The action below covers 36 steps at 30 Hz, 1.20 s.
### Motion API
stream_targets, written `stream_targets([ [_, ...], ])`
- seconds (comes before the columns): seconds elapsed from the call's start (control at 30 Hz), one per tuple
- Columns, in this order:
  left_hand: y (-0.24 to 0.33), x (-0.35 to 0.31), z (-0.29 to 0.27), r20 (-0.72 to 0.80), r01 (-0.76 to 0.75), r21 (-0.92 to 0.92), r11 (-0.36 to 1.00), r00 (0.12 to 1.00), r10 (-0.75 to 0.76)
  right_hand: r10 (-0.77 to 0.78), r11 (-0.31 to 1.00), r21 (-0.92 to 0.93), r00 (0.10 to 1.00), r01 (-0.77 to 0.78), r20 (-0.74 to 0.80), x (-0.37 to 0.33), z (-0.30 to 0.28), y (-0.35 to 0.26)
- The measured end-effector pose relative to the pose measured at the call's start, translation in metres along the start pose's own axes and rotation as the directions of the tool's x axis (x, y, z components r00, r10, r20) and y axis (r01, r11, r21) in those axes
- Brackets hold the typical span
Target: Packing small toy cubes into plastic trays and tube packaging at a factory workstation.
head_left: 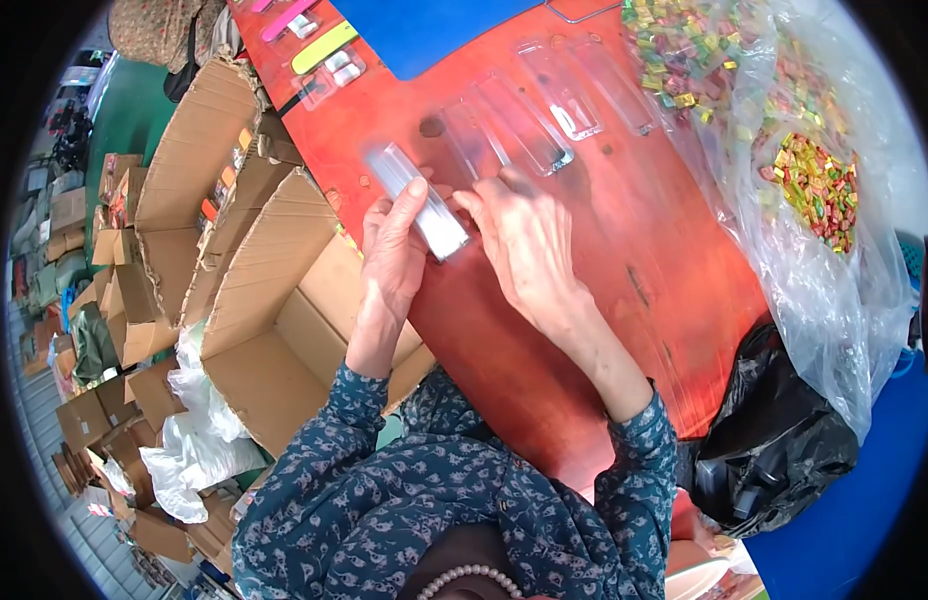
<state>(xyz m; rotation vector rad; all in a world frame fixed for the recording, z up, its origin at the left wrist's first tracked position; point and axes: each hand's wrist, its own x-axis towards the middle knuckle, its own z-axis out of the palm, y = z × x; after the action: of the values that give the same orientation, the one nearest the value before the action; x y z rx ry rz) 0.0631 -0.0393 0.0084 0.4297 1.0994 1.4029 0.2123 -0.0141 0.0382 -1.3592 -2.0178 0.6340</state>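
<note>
The left hand (392,240) pinches 1 clear case (434,219), its thumb laid along the upper face and its other fingers curled behind and beneath. The case is slim, long and box-shaped, of glossy see-through plastic, tilted with its far end leaning left; the near end looks whitish, from glare or from something inside. The right hand (529,235) arches just beside the case's right edge, knuckles raised and wrist bent inward, thumb and forefinger tips drawn close together; blur hides whether they grip anything. Both forearms reach up from 2 dark teal sleeves with a pale floral print.

Beneath the fingers spreads a red table (604,290), its surface scuffed and stained. Just beyond the right fingertips lie clear plastic trays (529,128), showing 4 long, round-cornered troughs. Farther off, ahead of the left fingers, are 1 yellow-green strip (324,48) and 1 pink strip (288,19), then 1 smooth blue sheet (434,30). Well to the right of the right fingers, 1 crinkled transparent bag (824,310) holds many small shiny wrapped pieces (816,192), too many to count; 1 wrinkled black bag (774,440) sits nearer the body. Left of the left wrist stand 2 large open corrugated cardboard boxes (274,345).
</note>
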Motion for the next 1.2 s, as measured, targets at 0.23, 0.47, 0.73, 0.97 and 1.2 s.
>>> stream_targets([
  [0.23,0.001,-0.012,-0.002,0.017,0.022,0.069,0.997,1.000,-0.024,0.054,0.822,0.556,0.988,-0.125,0.143,-0.017,0.008,-0.012],
  [0.47,0.007,-0.014,-0.013,0.083,0.033,0.067,0.997,0.996,-0.039,0.106,0.386,0.831,0.915,-0.399,0.390,-0.011,0.016,-0.003],
  [0.73,0.012,-0.011,-0.032,-0.112,-0.067,0.110,0.992,0.991,0.080,-0.064,0.989,0.121,0.983,0.086,-0.169,-0.005,0.032,-0.016],
  [0.97,0.016,-0.021,-0.041,-0.112,-0.086,0.074,0.994,0.989,0.094,-0.093,0.955,-0.274,0.992,0.113,0.085,0.009,0.049,-0.018],
  [1.2,0.012,-0.043,-0.017,-0.042,-0.100,0.099,0.990,0.994,0.105,-0.107,0.812,0.579,0.957,-0.073,0.270,-0.015,0.004,-0.024],
])
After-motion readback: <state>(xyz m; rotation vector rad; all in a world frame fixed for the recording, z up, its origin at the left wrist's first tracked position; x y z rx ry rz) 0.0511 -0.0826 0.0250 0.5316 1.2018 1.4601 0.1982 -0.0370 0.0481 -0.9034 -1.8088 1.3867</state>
